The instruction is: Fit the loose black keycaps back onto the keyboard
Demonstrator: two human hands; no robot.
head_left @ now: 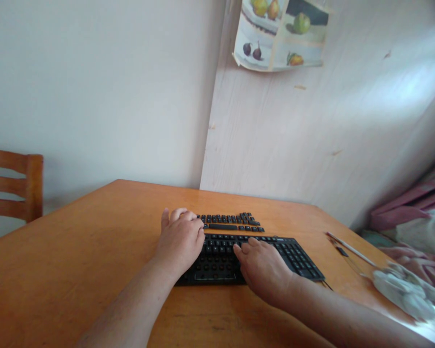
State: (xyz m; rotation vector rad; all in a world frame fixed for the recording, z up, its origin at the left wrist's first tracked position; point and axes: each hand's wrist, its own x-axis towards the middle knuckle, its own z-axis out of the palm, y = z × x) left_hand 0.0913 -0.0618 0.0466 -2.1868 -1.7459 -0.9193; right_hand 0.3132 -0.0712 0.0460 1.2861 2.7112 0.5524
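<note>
A black keyboard (219,267) lies on the table in front of me. Its lower left rows show bare sockets without keycaps, while the number pad side has its keys. Behind it, loose black keycaps (221,220) are laid out in rows, with a long space bar (223,226) among them. My left hand (183,237) is over the keyboard's left end and the left end of the loose rows. Its fingers are bent, the little finger apart, and the thumb and index tips are hidden. My right hand (263,266) rests on the keyboard's middle, fingers loosely stretched over the keys.
The wooden table (76,256) meets the wall at the back. To the right are a thin pale stick (351,249), a small dark object (342,252) and a crumpled whitish bag (408,290). A wooden chair (34,188) stands at the left. A cable leaves the keyboard's right corner.
</note>
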